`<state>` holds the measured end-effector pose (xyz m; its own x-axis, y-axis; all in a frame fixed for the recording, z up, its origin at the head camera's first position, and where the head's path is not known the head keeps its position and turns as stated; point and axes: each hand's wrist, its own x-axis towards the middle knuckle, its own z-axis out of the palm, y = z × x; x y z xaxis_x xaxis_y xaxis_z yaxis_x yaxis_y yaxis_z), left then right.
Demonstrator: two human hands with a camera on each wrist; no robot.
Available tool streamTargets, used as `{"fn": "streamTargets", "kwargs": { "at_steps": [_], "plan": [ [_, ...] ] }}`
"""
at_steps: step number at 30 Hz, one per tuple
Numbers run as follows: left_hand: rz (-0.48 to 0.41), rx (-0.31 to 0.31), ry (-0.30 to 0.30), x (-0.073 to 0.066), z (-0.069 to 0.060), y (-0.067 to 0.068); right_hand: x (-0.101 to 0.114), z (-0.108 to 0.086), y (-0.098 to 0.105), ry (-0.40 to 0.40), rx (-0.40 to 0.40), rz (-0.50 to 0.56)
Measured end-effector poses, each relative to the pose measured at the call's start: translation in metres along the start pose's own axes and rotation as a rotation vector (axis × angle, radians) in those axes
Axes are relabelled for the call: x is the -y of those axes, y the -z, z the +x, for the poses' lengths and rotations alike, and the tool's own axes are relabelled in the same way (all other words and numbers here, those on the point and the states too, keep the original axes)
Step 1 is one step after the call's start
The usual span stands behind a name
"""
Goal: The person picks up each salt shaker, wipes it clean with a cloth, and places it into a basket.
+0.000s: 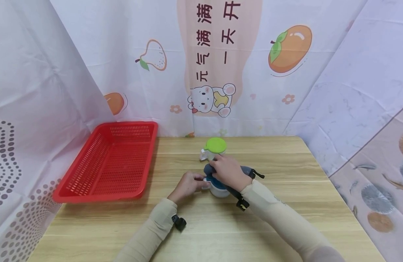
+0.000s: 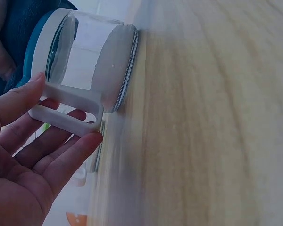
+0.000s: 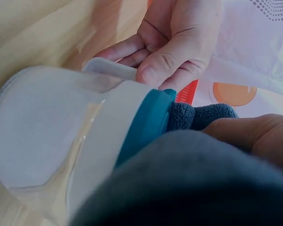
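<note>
A clear jar point(image 2: 85, 56) with a white collar, a white side handle point(image 2: 68, 120) and a blue-teal lid point(image 3: 142, 123) stands upright on the table. My left hand point(image 1: 189, 186) holds that handle, thumb on its upper end and fingers behind it, as the left wrist view shows. On top of the lid, my right hand point(image 1: 229, 171) grips a dark grey-blue cloth point(image 3: 203, 115) and presses it there. The cloth hides part of the lid, and some of the right fingers are out of sight. Just behind stands a similar jar with a green lid point(image 1: 216, 145).
A red perforated plastic basket point(image 1: 104, 198) sits at the left of the wooden table point(image 1: 201, 233). Printed white curtain point(image 1: 129, 80) hangs along the back edge, and more sheeting flanks both sides.
</note>
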<state>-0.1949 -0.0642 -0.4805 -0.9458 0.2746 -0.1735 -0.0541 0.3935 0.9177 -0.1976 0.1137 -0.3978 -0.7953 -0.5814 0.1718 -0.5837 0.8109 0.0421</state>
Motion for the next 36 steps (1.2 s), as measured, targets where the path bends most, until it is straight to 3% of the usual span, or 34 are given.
{"fn": "streamTargets", "kwargs": {
  "at_steps": [12, 36],
  "plan": [
    [-0.019, 0.012, 0.010, 0.001, 0.001, -0.001, -0.015, 0.004, 0.002, -0.144, 0.079, 0.091],
    [-0.044, 0.012, 0.058, 0.003, 0.002, -0.001, -0.048, -0.032, 0.001, -0.178, 0.041, 0.219]
  ]
}}
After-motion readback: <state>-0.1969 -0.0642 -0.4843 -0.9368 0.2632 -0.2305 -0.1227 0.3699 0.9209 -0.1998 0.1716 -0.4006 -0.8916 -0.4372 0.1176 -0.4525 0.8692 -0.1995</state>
